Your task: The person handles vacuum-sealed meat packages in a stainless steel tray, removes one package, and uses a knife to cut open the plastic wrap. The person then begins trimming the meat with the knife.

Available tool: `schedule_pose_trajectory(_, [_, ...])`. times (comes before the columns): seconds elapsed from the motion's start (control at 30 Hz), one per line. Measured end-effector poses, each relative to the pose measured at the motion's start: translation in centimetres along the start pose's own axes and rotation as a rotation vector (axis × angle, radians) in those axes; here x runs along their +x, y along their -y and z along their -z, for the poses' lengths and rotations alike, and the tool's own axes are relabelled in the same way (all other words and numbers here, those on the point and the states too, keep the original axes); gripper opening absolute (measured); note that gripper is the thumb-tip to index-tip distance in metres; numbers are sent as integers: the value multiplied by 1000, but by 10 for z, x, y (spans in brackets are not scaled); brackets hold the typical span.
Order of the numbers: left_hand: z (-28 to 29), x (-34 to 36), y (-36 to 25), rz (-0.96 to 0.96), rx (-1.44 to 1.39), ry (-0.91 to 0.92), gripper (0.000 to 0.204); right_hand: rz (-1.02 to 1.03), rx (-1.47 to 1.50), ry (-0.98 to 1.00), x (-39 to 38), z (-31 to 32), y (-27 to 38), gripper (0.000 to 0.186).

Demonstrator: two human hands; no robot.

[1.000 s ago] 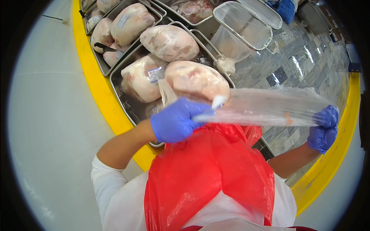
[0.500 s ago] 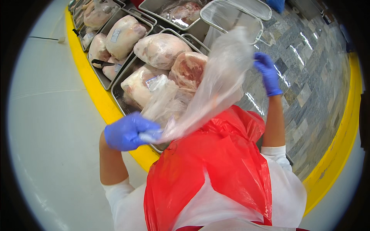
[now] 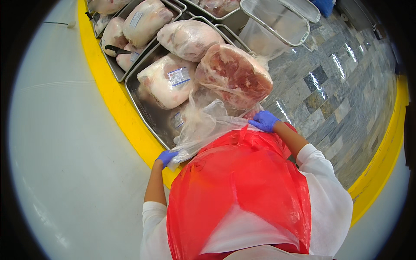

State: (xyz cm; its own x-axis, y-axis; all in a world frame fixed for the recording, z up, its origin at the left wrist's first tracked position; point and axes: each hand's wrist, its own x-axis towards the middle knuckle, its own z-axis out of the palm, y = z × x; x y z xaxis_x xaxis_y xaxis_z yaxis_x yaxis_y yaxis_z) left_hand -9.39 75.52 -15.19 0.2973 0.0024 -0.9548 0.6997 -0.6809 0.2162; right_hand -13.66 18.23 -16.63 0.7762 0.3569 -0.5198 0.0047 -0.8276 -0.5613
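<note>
Both hands (image 3: 264, 121) grip a plastic bag (image 3: 190, 141) along its edge; tiled floor (image 3: 316, 117) spreads right of the tray (image 3: 148, 116).

A dark knife (image 3: 116, 50) lies in the metal tray (image 3: 113, 68) at upper left. Metal-rimmed frames (image 3: 308, 31) hung with clear plastic stand above the grey tiled floor (image 3: 338, 104). A yellow band (image 3: 117, 113) curves beside a smooth pale surface (image 3: 56, 143), where a thin cord (image 3: 56, 23) shows.
</note>
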Motion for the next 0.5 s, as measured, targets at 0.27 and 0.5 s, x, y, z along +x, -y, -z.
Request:
schedule_pose_trajectory(0.27, [-46, 62, -99, -723, 283, -464, 58, -270, -113, -43, 16, -4, 11, 68])
schedule_pose_trajectory(0.5, [-118, 107, -200, -707, 162, -844, 88, -452, 176, -291, 30, -18, 0, 60])
